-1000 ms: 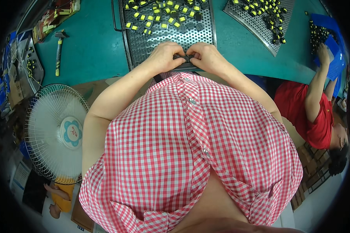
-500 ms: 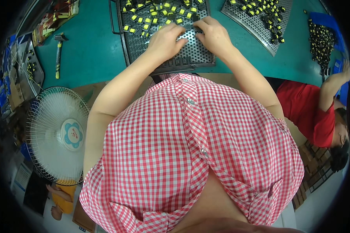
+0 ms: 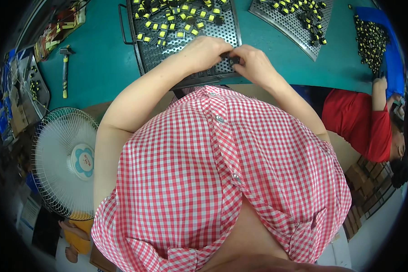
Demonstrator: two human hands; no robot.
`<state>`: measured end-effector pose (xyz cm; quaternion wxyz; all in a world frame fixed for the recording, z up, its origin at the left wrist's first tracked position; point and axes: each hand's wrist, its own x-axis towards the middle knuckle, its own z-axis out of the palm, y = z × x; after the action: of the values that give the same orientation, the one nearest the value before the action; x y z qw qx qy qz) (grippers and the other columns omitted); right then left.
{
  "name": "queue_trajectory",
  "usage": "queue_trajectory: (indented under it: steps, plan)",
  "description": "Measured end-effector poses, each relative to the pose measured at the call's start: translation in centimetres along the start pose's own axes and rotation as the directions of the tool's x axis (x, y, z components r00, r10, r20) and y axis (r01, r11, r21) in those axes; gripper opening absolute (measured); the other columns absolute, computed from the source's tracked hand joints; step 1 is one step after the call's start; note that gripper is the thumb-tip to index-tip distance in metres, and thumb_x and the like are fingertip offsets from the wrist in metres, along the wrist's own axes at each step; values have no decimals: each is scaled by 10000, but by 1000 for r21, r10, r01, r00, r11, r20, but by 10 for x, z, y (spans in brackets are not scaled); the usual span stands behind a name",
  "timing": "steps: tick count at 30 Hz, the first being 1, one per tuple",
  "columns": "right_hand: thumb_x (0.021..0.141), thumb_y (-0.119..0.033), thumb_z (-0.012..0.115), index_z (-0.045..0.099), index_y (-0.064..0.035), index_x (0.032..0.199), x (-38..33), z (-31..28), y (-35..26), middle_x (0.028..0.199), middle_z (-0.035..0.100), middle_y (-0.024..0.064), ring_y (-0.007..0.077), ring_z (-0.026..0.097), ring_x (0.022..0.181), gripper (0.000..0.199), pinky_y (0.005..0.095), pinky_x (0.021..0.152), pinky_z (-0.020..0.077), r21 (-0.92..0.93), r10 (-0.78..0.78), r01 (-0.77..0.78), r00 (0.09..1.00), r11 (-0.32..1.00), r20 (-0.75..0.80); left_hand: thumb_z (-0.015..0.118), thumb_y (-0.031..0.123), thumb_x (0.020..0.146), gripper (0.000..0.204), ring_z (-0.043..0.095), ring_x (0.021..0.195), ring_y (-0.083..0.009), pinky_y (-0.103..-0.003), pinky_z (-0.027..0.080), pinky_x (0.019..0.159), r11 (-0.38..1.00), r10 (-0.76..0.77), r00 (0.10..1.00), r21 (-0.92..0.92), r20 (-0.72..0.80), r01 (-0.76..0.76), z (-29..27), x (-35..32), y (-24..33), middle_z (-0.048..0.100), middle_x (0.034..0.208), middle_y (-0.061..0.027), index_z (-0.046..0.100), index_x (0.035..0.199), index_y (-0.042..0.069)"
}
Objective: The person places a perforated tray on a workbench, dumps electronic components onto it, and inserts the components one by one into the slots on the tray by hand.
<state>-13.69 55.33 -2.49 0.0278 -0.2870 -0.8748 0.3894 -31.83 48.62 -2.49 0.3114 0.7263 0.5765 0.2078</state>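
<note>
A perforated metal tray (image 3: 161, 56) lies in front of me, with many small black-and-yellow transformers (image 3: 180, 34) scattered over its far and left parts. Above the tray's near right part my hands meet, fingertips almost touching. My left hand (image 3: 207, 52) is closed, its fingers curled and its fingertips partly hidden. Thumb and fingers of my right hand (image 3: 255, 62) are bent together in a pinch. Something small and dark shows between the two hands, too hidden to name.
A second perforated tray (image 3: 276, 20) with similar parts stands at the far right, and a blue bin (image 3: 392, 68) of parts beyond it. A co-worker in a red sleeve (image 3: 380, 122) sits on the right. To the left are a hammer (image 3: 65, 72) and a fan (image 3: 63, 163).
Both hands have drawn nearer to me over the tray and come together, with the fingers closing. The co-worker's arm on the right has come down. The whole view has shifted slightly.
</note>
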Motion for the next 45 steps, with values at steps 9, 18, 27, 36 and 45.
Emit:
queue_trajectory:
  steps: [9, 18, 27, 36, 45]
  plan:
    - [656, -2, 680, 614, -10, 936, -15, 7, -4, 839, 582, 130, 241, 601, 672, 288, 345, 634, 495, 34, 46, -47, 999, 998, 24, 689, 51, 677, 249, 597, 829, -269, -361, 487, 727, 985, 53, 969, -174, 241, -11, 8, 2, -18, 597, 870, -81, 639, 914, 102]
    - [664, 11, 675, 606, 13, 918, -12, 8, -5, 827, 578, 128, 237, 607, 680, 264, 333, 623, 497, 17, 25, -25, 998, 1000, 50, 693, 12, 679, 260, 624, 703, -180, -291, 511, 637, 924, -109, 953, -325, 281, 202, 16, 3, -11, 639, 790, -80, 592, 918, 34]
    - [666, 35, 641, 602, 15, 930, -12, 10, 0, 835, 578, 132, 236, 604, 665, 268, 330, 617, 503, 50, -14, 10, 996, 999, 84, 691, 11, 676, 275, 640, 725, -188, -295, 515, 648, 935, -190, 938, -239, 290, 263, 15, -1, 1, 654, 818, -104, 583, 928, 20]
    - [665, 36, 633, 601, 6, 946, -13, 15, -3, 859, 579, 145, 244, 609, 700, 284, 336, 638, 504, 20, -80, 79, 995, 997, 58, 706, 69, 667, 289, 637, 730, -189, -292, 512, 663, 927, -224, 959, -266, 174, 265, 23, -15, -1, 653, 813, -91, 604, 937, 45]
    - [694, -25, 652, 595, -16, 945, 11, -5, 2, 850, 580, 133, 261, 611, 719, 258, 347, 649, 502, 27, -112, 111, 993, 993, 37, 718, 142, 701, 311, 622, 722, -195, -304, 507, 656, 943, -280, 959, -201, -52, 265, 16, -23, -5, 634, 846, -83, 603, 975, 49]
